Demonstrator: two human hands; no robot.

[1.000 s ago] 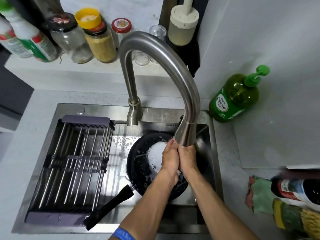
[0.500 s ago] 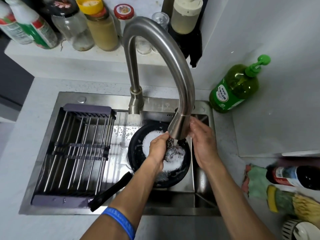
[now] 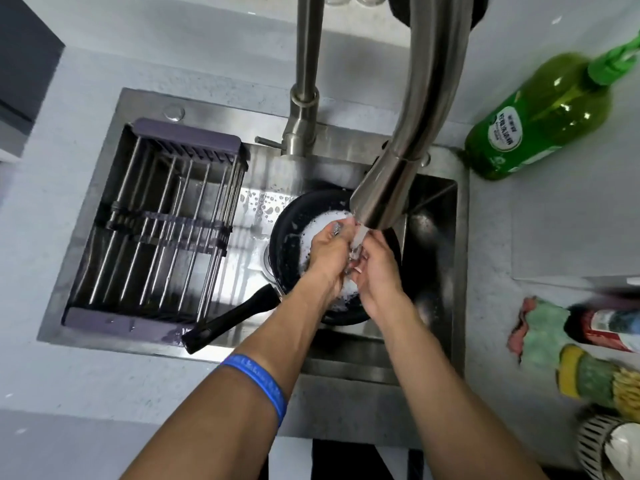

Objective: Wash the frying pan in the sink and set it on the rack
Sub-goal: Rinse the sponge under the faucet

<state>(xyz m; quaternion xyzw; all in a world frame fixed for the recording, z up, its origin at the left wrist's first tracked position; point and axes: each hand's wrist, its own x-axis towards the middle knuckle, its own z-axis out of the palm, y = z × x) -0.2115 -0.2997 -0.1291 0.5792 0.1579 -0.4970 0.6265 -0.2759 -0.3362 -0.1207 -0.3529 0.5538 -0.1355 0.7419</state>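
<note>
The left hand (image 3: 329, 251) grips a scourer (image 3: 336, 231) under the tap (image 3: 391, 188); the right hand (image 3: 375, 268) is loosely open above the pan (image 3: 287, 237).

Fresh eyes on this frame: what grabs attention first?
The big steel faucet arching down mid-frame, its stream hitting both hands, left hand and right hand, held together over the soapy black frying pan in the sink. Left of the pan, the drying rack spans the basin; a green soap bottle stands at upper right.
</note>
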